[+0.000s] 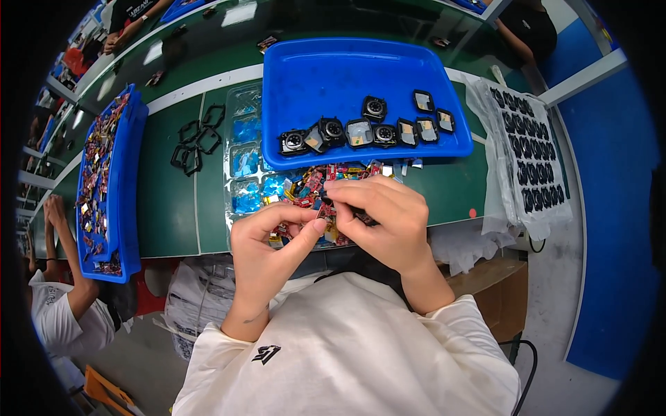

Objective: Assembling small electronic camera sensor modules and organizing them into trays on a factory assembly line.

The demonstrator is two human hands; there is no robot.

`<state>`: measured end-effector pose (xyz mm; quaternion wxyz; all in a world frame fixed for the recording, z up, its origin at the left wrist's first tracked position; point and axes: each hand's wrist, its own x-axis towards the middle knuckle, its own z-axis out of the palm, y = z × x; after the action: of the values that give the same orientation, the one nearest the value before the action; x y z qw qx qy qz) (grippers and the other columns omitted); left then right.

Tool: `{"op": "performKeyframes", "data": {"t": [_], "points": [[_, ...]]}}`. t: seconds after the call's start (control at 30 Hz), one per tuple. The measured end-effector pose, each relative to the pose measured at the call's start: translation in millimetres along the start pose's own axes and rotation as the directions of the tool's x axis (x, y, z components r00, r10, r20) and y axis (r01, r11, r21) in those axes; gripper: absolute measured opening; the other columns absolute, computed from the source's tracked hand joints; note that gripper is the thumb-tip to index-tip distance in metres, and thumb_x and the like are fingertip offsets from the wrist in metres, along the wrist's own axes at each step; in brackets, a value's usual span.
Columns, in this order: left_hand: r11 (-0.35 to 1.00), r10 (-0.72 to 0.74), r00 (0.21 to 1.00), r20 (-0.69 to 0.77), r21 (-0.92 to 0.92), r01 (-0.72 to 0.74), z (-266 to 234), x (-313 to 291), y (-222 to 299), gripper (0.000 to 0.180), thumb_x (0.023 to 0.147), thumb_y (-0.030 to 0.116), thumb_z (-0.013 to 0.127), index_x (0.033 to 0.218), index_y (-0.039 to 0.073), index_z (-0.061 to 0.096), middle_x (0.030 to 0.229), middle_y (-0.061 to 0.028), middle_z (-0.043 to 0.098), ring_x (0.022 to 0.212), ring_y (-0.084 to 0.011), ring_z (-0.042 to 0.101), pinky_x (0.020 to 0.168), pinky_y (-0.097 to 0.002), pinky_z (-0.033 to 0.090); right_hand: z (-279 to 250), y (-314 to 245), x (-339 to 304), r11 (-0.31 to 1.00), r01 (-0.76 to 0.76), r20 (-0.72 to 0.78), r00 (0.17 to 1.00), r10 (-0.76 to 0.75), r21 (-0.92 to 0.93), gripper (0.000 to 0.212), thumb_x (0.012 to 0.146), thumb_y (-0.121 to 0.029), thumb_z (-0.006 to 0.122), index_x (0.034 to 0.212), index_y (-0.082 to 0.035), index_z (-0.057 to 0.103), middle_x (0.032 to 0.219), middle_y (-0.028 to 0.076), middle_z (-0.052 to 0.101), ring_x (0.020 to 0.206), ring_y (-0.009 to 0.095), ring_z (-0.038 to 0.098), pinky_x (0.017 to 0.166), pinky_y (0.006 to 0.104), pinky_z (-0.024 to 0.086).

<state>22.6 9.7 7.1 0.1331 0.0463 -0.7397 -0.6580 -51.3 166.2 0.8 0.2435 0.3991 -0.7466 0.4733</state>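
My left hand point(272, 241) is closed, its thumb and forefinger pinching a small red circuit board point(323, 212). Close against it, my right hand point(390, 220) is closed too, with its fingertips at a small dark part on the board. Something black, partly covered by the right fingers, shows in that palm; its kind is hidden. Beneath both hands lies a loose pile of small red boards with yellow and silver pieces point(305, 187). Just beyond, a blue tray point(347, 66) holds several black square watch cases point(374, 109), some with round silver sensor backs, others with pale inner faces.
Left of the pile is a clear plastic blister tray point(236, 156) with blue-wrapped parts. Several black frames point(197, 142) lie on the green bench, beside a blue bin point(132, 180) of boards. At right, a white tray point(531, 149) carries rows of black parts. Other people sit around the bench.
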Motion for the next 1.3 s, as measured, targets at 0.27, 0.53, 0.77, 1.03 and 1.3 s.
{"op": "performKeyframes", "data": {"t": [0.27,0.53,0.77,1.03,1.3], "points": [[0.879,-0.187,0.975,0.116,-0.425,0.219,0,2,-14,0.007,0.079,-0.002,0.07,0.084,-0.003,0.066,0.079,-0.0064,0.066,0.073,-0.0079,0.061,0.065,-0.02,0.049,7,-2,-8,0.934,-0.189,-0.051,0.976,0.214,0.304,0.019,0.066,0.006,0.069,0.083,-0.001,0.068,0.084,0.01,0.07,0.073,0.018,0.069,0.062,0.0263,0.054],[0.932,-0.129,0.991,-0.042,-0.345,0.107,10,4,-14,0.014,0.078,0.0,0.073,0.08,-0.001,0.059,0.077,-0.0047,0.064,0.068,-0.0058,0.059,0.06,-0.0177,0.046,3,-6,-9,0.749,-0.384,0.108,0.914,0.391,0.539,0.017,0.073,0.01,0.069,0.087,0.007,0.06,0.093,0.021,0.067,0.087,0.022,0.067,0.071,0.0278,0.056],[0.946,-0.106,0.994,-0.025,-0.312,0.093,9,7,-21,0.017,0.077,0.002,0.074,0.077,0.0,0.057,0.073,-0.0028,0.062,0.063,-0.0037,0.055,0.056,-0.0169,0.042,-1,0,-4,0.611,-0.498,0.252,0.859,0.446,0.615,0.018,0.074,0.012,0.067,0.088,0.008,0.057,0.097,0.022,0.064,0.091,0.022,0.065,0.077,0.0309,0.057],[0.936,-0.104,0.989,-0.108,-0.348,0.06,13,9,-32,0.022,0.078,0.001,0.073,0.074,0.002,0.051,0.07,-0.0022,0.06,0.063,-0.0035,0.054,0.055,-0.0178,0.041,-11,4,26,0.723,-0.6,0.497,0.769,0.402,0.343,0.021,0.08,0.003,0.066,0.101,0.004,0.066,0.097,0.013,0.067,0.085,0.017,0.066,0.075,0.0279,0.055],[0.962,-0.069,0.994,-0.087,-0.269,0.044,10,19,-29,0.022,0.08,0.007,0.072,0.071,0.004,0.052,0.064,0.0017,0.058,0.055,0.0007,0.046,0.048,-0.016,0.032,7,97,138,0.833,-0.461,0.416,0.852,0.318,0.307,0.008,0.081,0.0,0.061,0.087,0.004,0.061,0.08,0.012,0.068,0.078,0.017,0.067,0.069,0.029,0.053]]}}
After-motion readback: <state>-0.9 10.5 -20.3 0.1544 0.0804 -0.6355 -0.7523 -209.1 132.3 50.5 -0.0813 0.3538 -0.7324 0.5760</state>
